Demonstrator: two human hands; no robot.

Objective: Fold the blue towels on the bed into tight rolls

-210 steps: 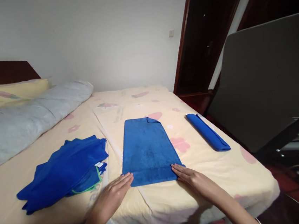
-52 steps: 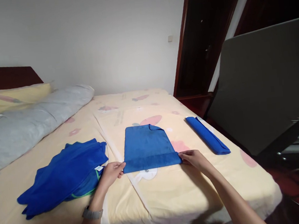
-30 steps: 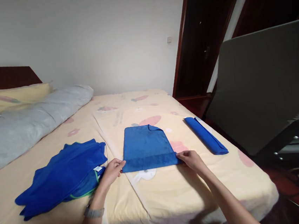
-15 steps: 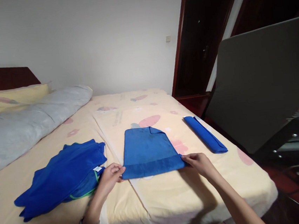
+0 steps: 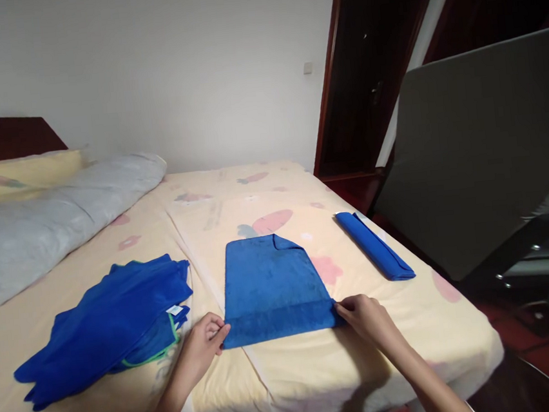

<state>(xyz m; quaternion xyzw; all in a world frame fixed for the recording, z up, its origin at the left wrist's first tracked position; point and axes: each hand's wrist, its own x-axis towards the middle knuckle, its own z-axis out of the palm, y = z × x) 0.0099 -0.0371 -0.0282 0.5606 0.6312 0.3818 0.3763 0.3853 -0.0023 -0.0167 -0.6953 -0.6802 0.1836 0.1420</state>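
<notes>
A blue towel (image 5: 272,284) lies flat on the bed, its near edge turned over into a narrow folded band. My left hand (image 5: 204,341) pinches the left end of that band. My right hand (image 5: 362,313) pinches the right end. Both hands are closed on the towel's near corners. A pile of loose blue cloths (image 5: 106,322) with a green-trimmed one underneath lies to the left. A finished rolled blue towel (image 5: 373,253) lies to the right, near the bed's edge.
The bed (image 5: 291,379) has a pale yellow sheet with pink prints. A grey duvet (image 5: 47,218) and a yellow pillow (image 5: 19,175) lie at the far left. A dark grey panel (image 5: 482,147) leans at the right, beside a dark wooden door (image 5: 363,68).
Since 7 s ago the towel's near edge was folded over into a band. In the last second both hands have drawn the towel back toward me along the bed.
</notes>
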